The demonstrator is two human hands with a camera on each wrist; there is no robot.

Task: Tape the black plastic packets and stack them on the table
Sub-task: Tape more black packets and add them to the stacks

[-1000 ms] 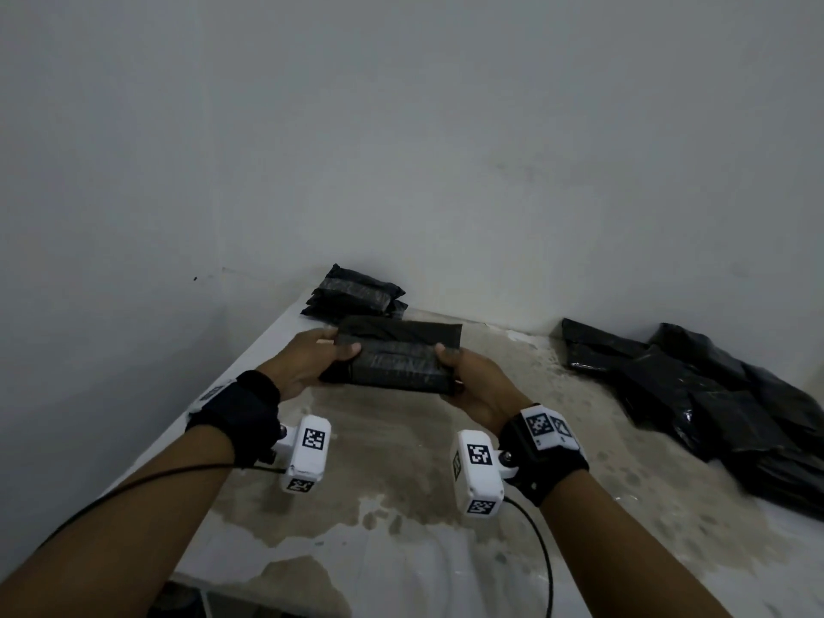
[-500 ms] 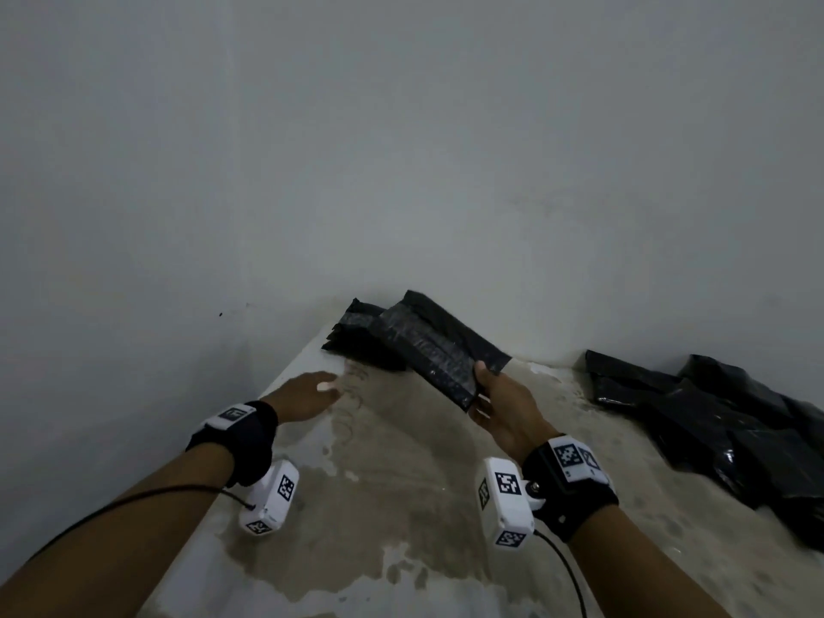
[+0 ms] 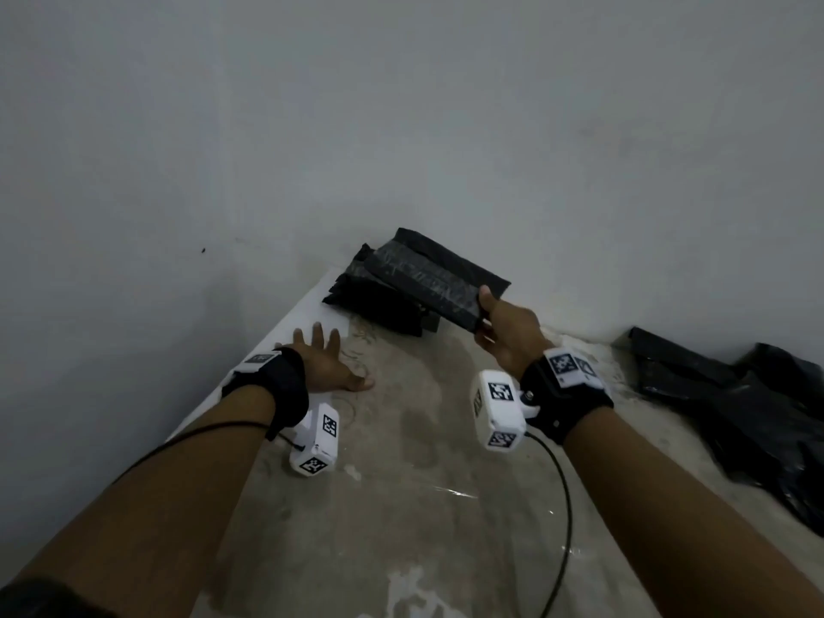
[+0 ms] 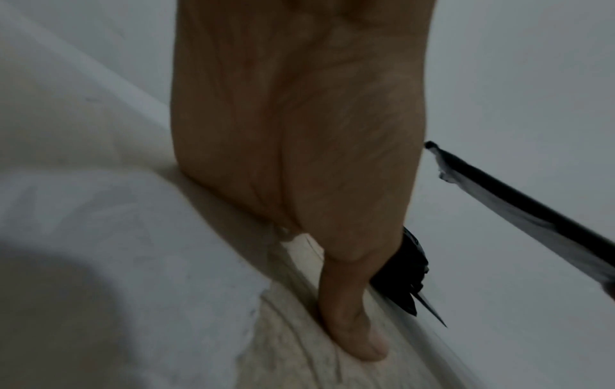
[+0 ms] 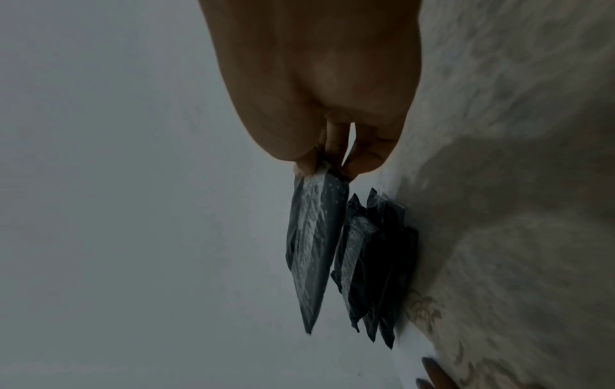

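- While the right hand (image 3: 508, 334) is pinching one end of a black taped packet (image 3: 428, 278) between thumb and fingers, the packet is hanging in the air, tilted, just above the stack of packets (image 3: 379, 305) at the far left corner of the table (image 3: 401, 506).
- From the right wrist, the packet (image 5: 312, 242) is showing a pale strip of tape along its face, and the stack (image 5: 379, 263) is lying just beside it against the wall (image 3: 401, 127).
- Nearer along the left edge, the left hand (image 3: 327, 363) is resting flat on the table, fingers spread and straight, holding nothing.
- Over on the far right, a loose heap of black bags (image 3: 735, 403) is lying well apart from the stack.
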